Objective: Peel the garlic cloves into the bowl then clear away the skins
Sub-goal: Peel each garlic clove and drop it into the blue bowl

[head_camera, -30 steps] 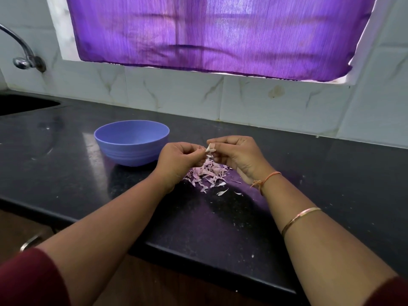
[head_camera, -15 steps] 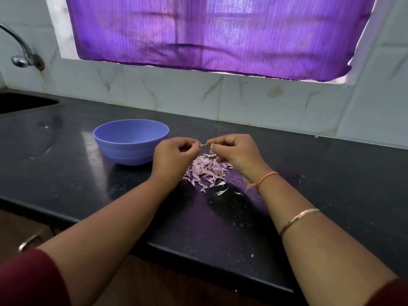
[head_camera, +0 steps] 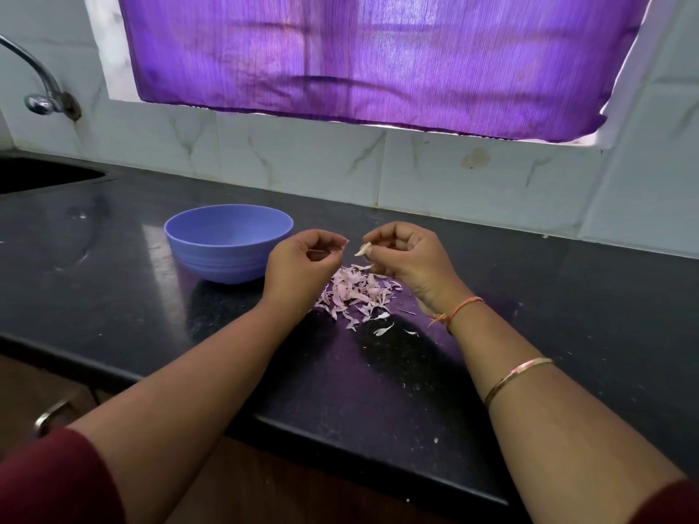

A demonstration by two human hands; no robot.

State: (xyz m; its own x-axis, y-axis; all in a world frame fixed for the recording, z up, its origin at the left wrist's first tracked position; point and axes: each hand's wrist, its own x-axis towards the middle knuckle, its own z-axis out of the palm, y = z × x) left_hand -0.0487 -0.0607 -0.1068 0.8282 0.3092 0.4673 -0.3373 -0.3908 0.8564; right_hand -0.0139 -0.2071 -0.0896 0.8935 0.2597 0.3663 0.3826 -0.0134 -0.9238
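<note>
Entry, head view. Both hands are raised just above the black countertop (head_camera: 567, 296) at mid-frame, with a small gap between them.

Right hand (head_camera: 412, 259): fingers curled in. Thumb and forefinger are clamped on a small pale garlic piece (head_camera: 361, 250) that points toward the left hand. I cannot tell whether it is clove or skin.

Left hand (head_camera: 299, 264): fingers curled, thumb tip against the forefinger. I cannot tell whether anything is pinched between them.

Garlic skins (head_camera: 353, 293): a pinkish heap on the counter directly below and between the two hands. A few loose flakes (head_camera: 384, 329) lie just below it in the frame.

Blue bowl (head_camera: 227, 255): upright on the counter, left of the left hand and near it. Its bottom is out of my sight.

Right forearm carries an orange thread (head_camera: 459, 306) at the wrist and a metal bangle (head_camera: 518, 374) lower down.

Background: purple curtain (head_camera: 378, 58) across the top, tap (head_camera: 41, 85) at upper left, sink (head_camera: 38, 175) at the left edge.
</note>
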